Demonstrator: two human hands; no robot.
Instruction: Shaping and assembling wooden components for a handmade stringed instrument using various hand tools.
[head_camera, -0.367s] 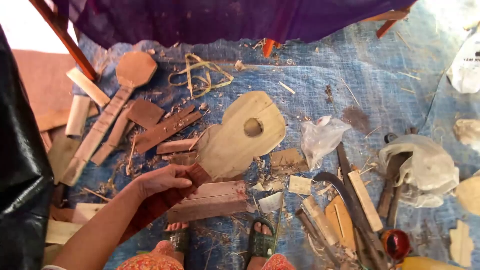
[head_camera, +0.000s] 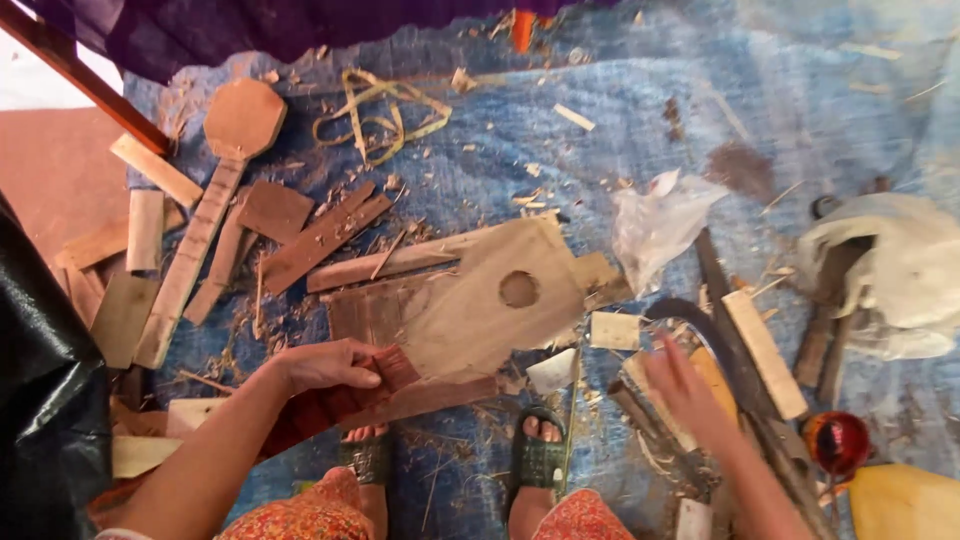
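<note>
The left hand (head_camera: 325, 365) closes its fingers over the dark reddish neck end of a flat, pale wooden instrument body with a round soundhole (head_camera: 480, 305), pinning it flat on the blue woven tarp (head_camera: 620, 120), just ahead of the sandalled feet (head_camera: 540, 455). The right hand (head_camera: 685, 385) is open, fingers spread and blurred, holding nothing, poised over the heap of tools and wood offcuts (head_camera: 740, 350) on the right. Further left lies a long wooden neck with an octagonal head (head_camera: 215, 190).

blue tarp (head_camera: 620, 120) | yellow strapping (head_camera: 385, 110) | plastic bag (head_camera: 660, 225) | red ball (head_camera: 836, 442)
</note>
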